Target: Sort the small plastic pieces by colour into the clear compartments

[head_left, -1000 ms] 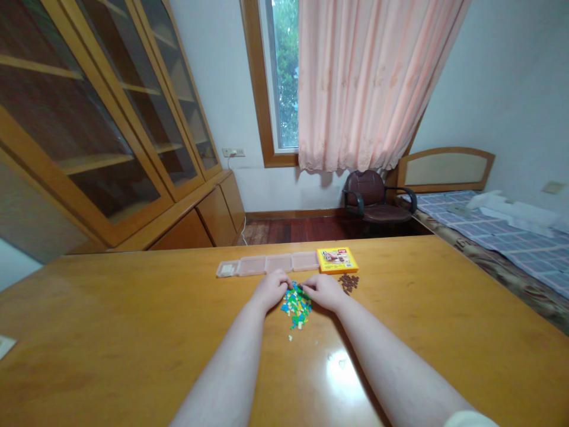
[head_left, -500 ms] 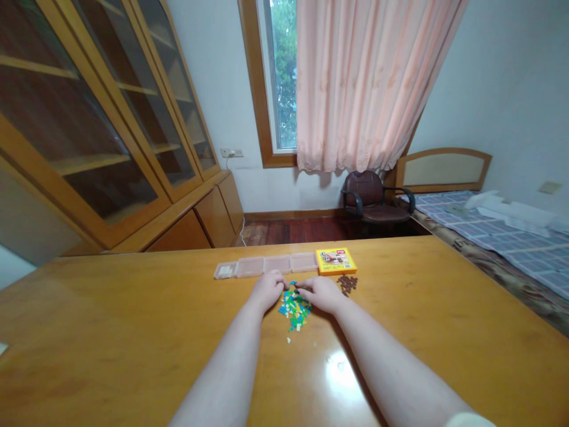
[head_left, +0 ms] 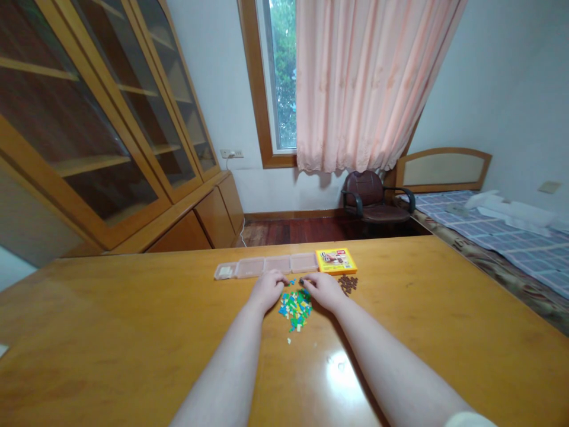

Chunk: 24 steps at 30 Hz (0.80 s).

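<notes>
On the wooden table, a loose heap of small green, blue, yellow and white building bricks (head_left: 296, 307) lies between my two hands. My left hand (head_left: 268, 289) rests at the far left of the heap. Its fingers are curled together, tips beside a few small blue bricks (head_left: 292, 282) lying apart from the heap; whatever they hold is hidden. My right hand (head_left: 326, 289) is opposite, fingers bent and closed, with a small dark spot at the tips, too small to name. Close to its right side lies a pile of brown bricks (head_left: 348, 284).
A row of clear plastic trays (head_left: 251, 267) stretches behind my left hand, with pale pieces in the leftmost one. A yellow box (head_left: 336, 261) adjoins the row's right end. Beyond the table (head_left: 146, 332) stand a chair (head_left: 371, 196), a bed and a glass-fronted cabinet.
My right fingertips have moved back and slightly right, away from the heap. The few blue bricks beside my left fingertips now show more clearly. My left hand has hardly moved.
</notes>
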{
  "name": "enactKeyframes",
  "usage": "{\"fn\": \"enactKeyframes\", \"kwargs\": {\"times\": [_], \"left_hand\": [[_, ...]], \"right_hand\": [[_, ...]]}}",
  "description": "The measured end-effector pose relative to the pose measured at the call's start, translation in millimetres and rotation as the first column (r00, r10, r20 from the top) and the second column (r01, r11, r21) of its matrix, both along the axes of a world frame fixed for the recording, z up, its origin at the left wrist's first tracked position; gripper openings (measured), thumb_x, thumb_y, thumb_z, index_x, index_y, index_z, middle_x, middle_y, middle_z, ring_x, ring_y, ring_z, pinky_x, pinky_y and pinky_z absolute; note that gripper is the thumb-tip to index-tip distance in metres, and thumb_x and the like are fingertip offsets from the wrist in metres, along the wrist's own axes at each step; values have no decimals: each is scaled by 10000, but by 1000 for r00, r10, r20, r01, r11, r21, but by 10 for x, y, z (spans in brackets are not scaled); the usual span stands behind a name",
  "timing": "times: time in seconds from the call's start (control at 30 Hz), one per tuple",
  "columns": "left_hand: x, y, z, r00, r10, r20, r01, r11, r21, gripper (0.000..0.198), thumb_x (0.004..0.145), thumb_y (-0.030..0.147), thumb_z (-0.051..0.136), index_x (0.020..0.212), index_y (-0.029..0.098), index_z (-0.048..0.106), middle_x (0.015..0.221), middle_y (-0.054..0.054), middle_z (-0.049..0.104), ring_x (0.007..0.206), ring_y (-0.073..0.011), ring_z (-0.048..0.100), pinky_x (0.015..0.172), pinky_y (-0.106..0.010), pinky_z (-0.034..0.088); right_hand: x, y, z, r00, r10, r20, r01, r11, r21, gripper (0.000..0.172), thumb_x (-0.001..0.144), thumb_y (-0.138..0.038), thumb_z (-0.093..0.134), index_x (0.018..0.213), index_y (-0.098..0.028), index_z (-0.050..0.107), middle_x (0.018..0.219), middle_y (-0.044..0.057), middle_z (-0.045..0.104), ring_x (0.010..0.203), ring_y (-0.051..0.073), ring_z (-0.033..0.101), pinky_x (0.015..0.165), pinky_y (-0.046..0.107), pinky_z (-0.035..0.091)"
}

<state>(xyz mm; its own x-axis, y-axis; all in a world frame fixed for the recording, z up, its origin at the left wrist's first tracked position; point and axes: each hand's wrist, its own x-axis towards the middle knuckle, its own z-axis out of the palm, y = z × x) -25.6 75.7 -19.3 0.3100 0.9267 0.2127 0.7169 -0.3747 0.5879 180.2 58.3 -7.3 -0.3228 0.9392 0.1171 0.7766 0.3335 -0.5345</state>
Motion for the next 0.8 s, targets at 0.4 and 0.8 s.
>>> {"fn": "enactKeyframes", "kwargs": {"times": [0.4, 0.8], "left_hand": [[37, 0, -34, 994, -108, 30, 108, 994, 4, 464, 683, 34, 444, 1037, 208, 687, 1064, -36, 683, 1003, -180, 586, 948, -337, 417], [15, 4, -13, 1000, -14, 16, 14, 1000, 9, 313, 691, 54, 425, 765, 180, 701, 852, -47, 647, 857, -176, 582, 836, -313, 451]], "right_hand": [[60, 89, -104, 951, -112, -288, 118, 993, 3, 465, 935, -410, 279, 930, -168, 676, 877, 81, 695, 831, 202, 613, 729, 268, 423], [81, 136, -189, 905, -158, -394, 153, 987, -44, 424, 916, -305, 274, 679, -175, 601, 709, 51, 675, 716, 162, 607, 695, 251, 427]]}}
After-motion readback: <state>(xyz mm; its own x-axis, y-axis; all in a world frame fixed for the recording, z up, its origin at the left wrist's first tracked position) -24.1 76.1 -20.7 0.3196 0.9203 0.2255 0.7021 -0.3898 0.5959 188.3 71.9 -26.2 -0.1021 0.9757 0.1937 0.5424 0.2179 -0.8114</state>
